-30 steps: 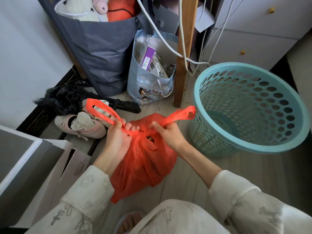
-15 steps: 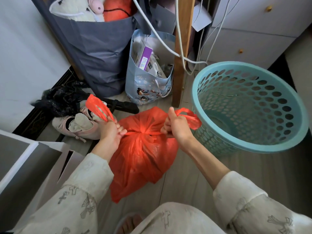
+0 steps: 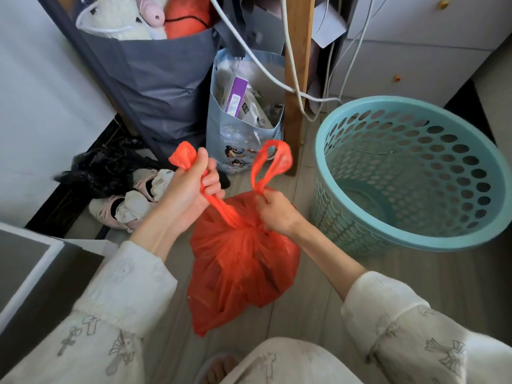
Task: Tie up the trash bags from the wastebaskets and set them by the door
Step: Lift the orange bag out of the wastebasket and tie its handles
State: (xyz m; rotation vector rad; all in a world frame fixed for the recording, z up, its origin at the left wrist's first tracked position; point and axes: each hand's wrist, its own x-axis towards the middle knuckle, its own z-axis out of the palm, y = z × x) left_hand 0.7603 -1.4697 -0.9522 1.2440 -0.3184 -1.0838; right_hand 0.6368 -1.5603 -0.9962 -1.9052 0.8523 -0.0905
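A full red trash bag (image 3: 241,267) hangs in front of me above the wooden floor, its neck gathered into a twist. My left hand (image 3: 191,189) grips the left handle strip, whose end sticks up past my thumb. My right hand (image 3: 274,209) pinches the base of the right handle, which loops up above my fingers. The teal perforated wastebasket (image 3: 410,173) stands to the right, tilted towards me, with no bag inside.
Behind the bag are a blue printed gift bag (image 3: 243,126), a big grey tote (image 3: 155,79) with soft toys, a wooden post (image 3: 296,79) with white cables, pink shoes (image 3: 130,200) and a black bag (image 3: 102,167). A white drawer unit (image 3: 415,51) stands at the back right.
Both hands have stopped pulling the handles sideways across the neck and now hold them upward. The bag hangs lower and its neck is cinched tight.
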